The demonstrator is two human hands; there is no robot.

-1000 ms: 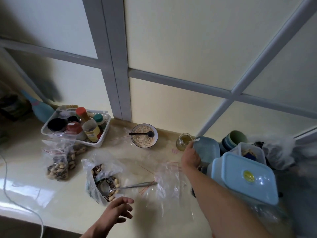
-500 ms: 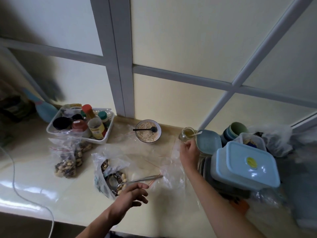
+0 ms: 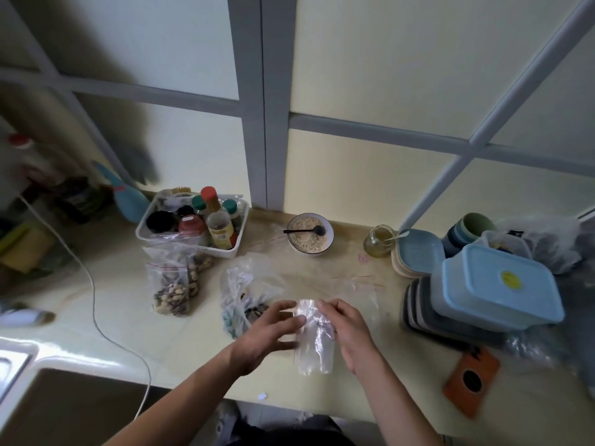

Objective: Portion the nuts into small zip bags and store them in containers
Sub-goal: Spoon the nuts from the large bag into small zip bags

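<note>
An empty clear zip bag hangs between my hands over the counter's front. My left hand and my right hand both hold it near its top edge. Just behind my left hand lies a big open plastic bag of mixed nuts. Two small filled zip bags of nuts stand further left. More empty zip bags lie flat behind my right hand. A light blue lidded container sits on a stack of lids at the right.
A white basket of spice jars stands at the back left, a bowl of oats with a black spoon beside it. A glass jar, blue plates and cups stand at the right. A white cable crosses the counter; a sink lies front left.
My right hand came back from the plates at the right with a clear zip bag. My left hand rose to meet it, and both now hold the bag. The view shifted left.
</note>
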